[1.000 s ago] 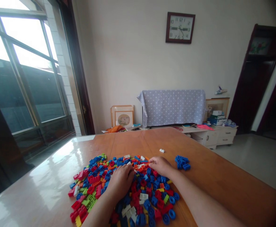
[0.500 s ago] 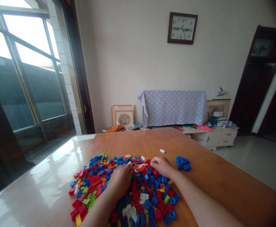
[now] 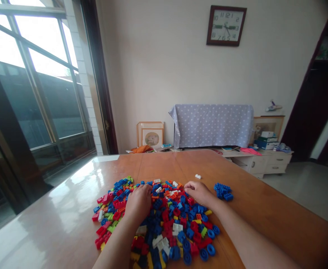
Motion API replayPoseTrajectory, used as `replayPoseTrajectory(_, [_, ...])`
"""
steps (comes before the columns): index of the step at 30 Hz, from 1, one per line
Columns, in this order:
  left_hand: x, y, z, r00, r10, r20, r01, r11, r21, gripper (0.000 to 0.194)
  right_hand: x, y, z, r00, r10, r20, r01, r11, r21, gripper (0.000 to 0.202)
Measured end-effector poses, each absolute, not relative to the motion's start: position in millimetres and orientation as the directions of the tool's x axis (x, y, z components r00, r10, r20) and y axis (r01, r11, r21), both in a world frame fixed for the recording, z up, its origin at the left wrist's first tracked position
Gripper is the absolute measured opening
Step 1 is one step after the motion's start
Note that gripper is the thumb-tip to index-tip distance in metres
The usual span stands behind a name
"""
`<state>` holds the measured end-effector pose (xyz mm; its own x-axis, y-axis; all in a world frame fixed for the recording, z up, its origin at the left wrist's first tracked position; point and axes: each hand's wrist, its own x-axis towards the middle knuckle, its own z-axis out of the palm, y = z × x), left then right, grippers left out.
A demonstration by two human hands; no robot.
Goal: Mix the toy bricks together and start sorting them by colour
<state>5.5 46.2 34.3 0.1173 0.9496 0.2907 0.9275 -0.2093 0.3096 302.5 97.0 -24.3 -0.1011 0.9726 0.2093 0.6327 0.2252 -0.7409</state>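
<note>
A wide heap of toy building bricks (image 3: 168,215) in red, blue, white, green, orange and yellow lies on the wooden table. My left hand (image 3: 139,201) is over the left part of the heap, its fingers bent down and together among the bricks. Whatever it grips is hidden beneath it. At the heap's far right edge is my right hand (image 3: 199,192), fingers curled in closely. I cannot make out anything between them. A white brick (image 3: 198,176) lies apart, just beyond my right hand. To the right of that hand sits a small group of blue bricks (image 3: 223,191).
The glossy table (image 3: 264,220) reaches toward a low white cabinet (image 3: 267,163) by the wall. A dotted cloth (image 3: 212,125) covers something on it. Framed pictures (image 3: 152,137) lean at the wall under a clock (image 3: 226,26). Glass windows (image 3: 48,78) are on the left.
The camera view has turned slightly to the left. My left hand has moved a little left across the heap, uncovering bricks in the middle. My right hand stays at the far right edge.
</note>
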Motion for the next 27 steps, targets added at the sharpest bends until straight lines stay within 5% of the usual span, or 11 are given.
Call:
replayPoseTrajectory(6, [8, 38, 36, 0.240, 0.929, 0.283, 0.871, -0.335, 0.360, 0.025, 298, 76, -3, -0.209, 0.953, 0.220, 0.627, 0.303, -0.718, 0.027])
replayPoseTrajectory(15, [17, 37, 33, 0.294, 0.929, 0.226, 0.895, -0.350, 0.275, 0.010, 289, 55, 13, -0.318, 0.930, 0.187, 0.705, 0.363, -0.610, 0.026])
replayPoseTrajectory(27, [46, 26, 31, 0.383, 0.846, 0.371, 0.577, -0.533, 0.619, 0.036, 260, 34, 32, -0.404, 0.862, 0.306, 0.441, 0.477, -0.761, 0.034])
